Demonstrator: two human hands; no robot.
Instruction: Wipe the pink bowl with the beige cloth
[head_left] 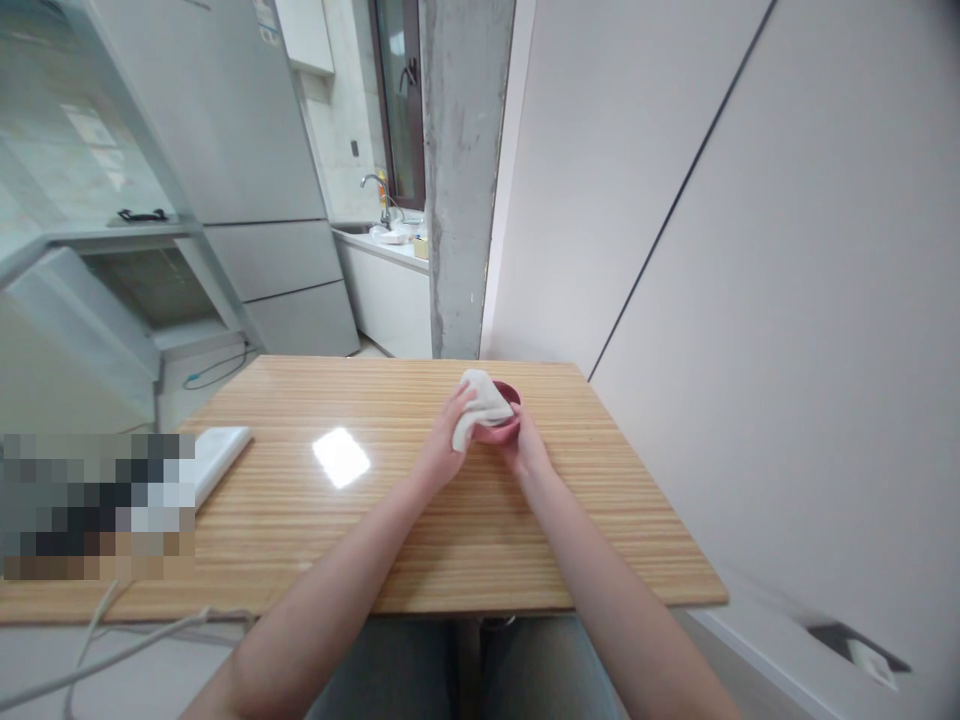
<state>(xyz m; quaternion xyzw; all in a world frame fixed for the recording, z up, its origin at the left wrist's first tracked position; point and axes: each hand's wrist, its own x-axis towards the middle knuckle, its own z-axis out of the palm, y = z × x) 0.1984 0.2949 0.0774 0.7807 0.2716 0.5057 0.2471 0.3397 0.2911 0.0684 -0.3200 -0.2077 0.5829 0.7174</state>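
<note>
Both hands meet over the far middle of the wooden table, working on a small dark red bowl and a white cloth. The left hand grasps the cloth, fingers closed around its lower end, and presses it onto the bowl's rim. The cloth is bunched into a longish wad whose long axis runs from the left hand's fingers up and away toward the bowl's far side, its upper end draped over the rim and into the opening. The right hand grips the bowl from its near right side, fingers wrapped against the wall; whether the bowl rests on the table or is lifted just off it cannot be told. The bowl's mouth tilts up and slightly toward the left hand. Well to the left of the left hand lies a flat white device near the table's edge, and white cables hang below that edge.
</note>
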